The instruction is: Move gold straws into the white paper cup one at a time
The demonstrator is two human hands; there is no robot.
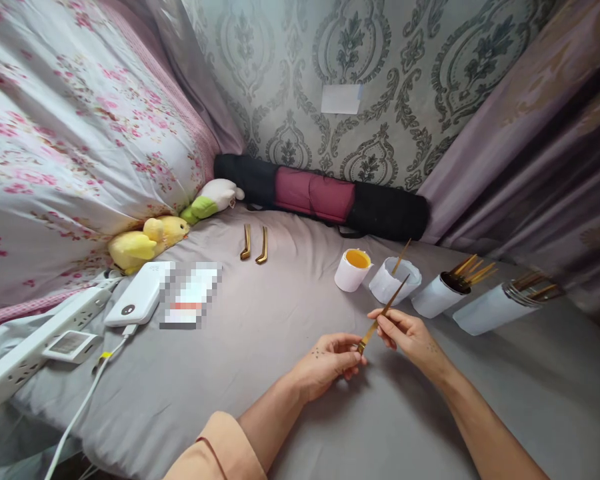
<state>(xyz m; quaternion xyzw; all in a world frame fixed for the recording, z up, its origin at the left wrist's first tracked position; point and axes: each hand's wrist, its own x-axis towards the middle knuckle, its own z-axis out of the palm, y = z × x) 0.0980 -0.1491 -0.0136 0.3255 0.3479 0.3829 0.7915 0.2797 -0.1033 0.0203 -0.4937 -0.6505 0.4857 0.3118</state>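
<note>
Between my two hands a slim paintbrush (383, 310) slants, its tapered end up and to the right. My right hand (405, 333) pinches it around the middle, thumb against fingers. My left hand (327, 363) is closed at its lower end, where a small gold part shows at the fingertips; whether that is a separate piece I cannot tell. Just beyond my right hand stands a white cup (380, 291) with one thin brush (403, 257) leaning in it. Beside that, a white-wrapped cup (350, 280) has a yellow inside.
Two bent gold pieces (254, 243) lie on the grey sheet. At right, a cup (437, 300) and a tilted jar (495, 313) hold several brushes. Left are a power bank (140, 293), cable, power strip (50, 340) and plush toys (150, 243). A long black-and-maroon bag (315, 193) lies behind.
</note>
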